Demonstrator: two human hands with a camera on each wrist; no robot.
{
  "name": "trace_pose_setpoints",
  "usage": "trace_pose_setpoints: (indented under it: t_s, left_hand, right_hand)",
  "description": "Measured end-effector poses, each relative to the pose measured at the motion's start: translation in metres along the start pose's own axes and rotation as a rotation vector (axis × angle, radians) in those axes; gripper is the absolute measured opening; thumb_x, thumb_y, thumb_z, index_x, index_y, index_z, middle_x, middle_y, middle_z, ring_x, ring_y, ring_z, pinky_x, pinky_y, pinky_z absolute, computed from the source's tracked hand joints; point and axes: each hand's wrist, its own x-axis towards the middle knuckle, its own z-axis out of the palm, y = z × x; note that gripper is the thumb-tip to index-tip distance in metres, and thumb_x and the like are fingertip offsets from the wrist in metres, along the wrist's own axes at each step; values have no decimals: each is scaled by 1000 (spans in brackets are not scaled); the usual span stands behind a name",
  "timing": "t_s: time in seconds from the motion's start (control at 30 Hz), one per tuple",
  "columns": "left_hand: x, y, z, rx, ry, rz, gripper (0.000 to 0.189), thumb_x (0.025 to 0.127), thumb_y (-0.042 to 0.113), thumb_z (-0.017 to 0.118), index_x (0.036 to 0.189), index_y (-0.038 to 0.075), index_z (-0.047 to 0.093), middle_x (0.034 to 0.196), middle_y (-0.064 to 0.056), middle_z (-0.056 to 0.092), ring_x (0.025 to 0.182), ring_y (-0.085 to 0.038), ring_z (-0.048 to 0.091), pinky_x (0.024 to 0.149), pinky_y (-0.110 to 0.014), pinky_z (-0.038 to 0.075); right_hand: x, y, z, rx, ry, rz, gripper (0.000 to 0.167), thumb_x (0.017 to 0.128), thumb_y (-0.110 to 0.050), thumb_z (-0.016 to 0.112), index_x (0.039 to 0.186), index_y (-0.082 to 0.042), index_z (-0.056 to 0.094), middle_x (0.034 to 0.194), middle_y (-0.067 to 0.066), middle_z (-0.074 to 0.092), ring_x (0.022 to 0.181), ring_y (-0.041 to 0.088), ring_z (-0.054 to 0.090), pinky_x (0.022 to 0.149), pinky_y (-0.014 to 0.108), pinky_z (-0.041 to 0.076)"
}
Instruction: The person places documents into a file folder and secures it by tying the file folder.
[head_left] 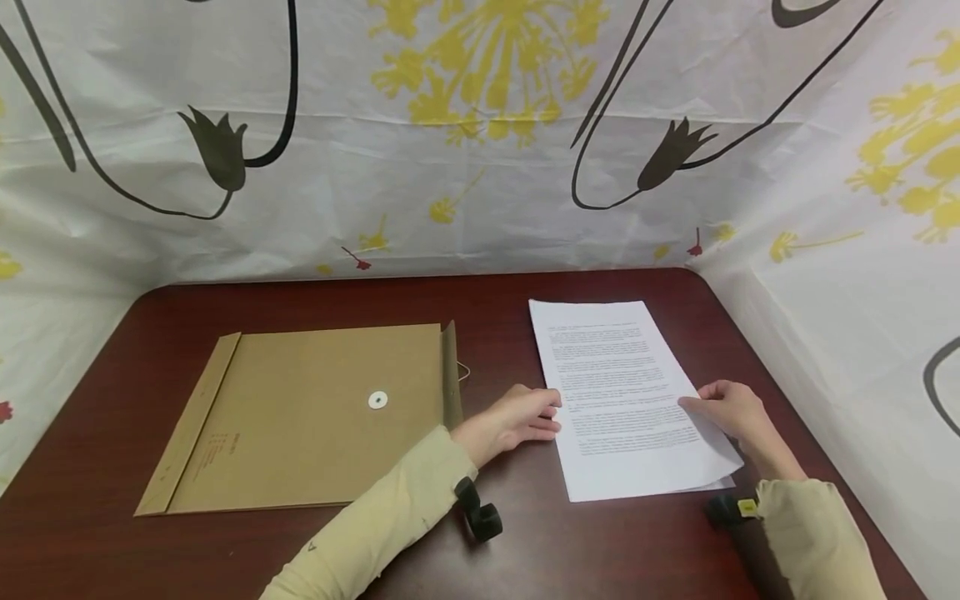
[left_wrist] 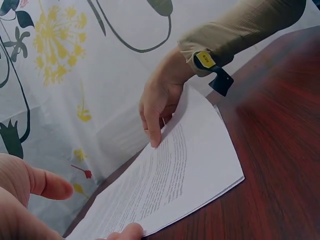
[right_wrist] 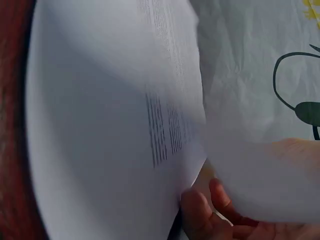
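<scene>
A stack of printed paper sheets lies on the right part of the table. My right hand pinches the upper sheets at their right edge, thumb on top; their near right corner is raised and bowed above the sheets below. In the right wrist view the curved paper fills much of the picture, with fingertips at its edge. My left hand touches the stack's left edge with its fingers. The left wrist view shows its thumb held up off the paper.
A brown kraft document envelope lies on the left of the dark red table. It has a white round button, a raised right flap and a string. Patterned white cloth stands around the table's back and sides.
</scene>
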Motion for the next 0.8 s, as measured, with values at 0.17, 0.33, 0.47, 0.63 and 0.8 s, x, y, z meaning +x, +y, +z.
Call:
trace_pose_setpoints:
  t_s: [0.17,0.33,0.47,0.63,0.8]
  left_hand:
    - [-1,0,1,98,48,34,23,80,8,56,99,-5,57,94,-11,55,70,-17,56,70,-29,53]
    - [-1,0,4,226,84,66,23,81,9,55,100,-4,59,90,-8,61,65,-15,59,59,-24,50]
    - [2,-5,4,254,71,90,20,81,4,52,99,-4,57,83,-8,62,59,-14,60,50,-20,47]
    - [6,-10,6,252,70,125,21,81,0,53,101,-7,57,76,-8,60,53,-12,57,50,-21,51]
    - [8,-14,10,220,67,153,28,79,-9,50,106,-6,57,71,-10,57,50,-15,52,54,-30,55]
  right_hand:
    - [2,3,1,14,-8,31,50,82,-23,67,111,13,50,101,30,55,83,34,56,57,31,45]
    - [3,5,3,45,-18,20,50,84,-25,66,112,15,52,91,23,60,72,25,56,55,30,44]
    - [2,7,6,59,-39,-28,50,84,-23,66,111,17,52,78,12,62,62,17,56,54,31,45]
    - [2,6,12,74,-79,-92,47,88,-18,60,116,18,49,77,10,64,62,17,57,55,32,47]
    - [0,3,14,102,-114,-117,48,95,-19,51,123,19,44,84,13,65,66,18,59,58,31,47]
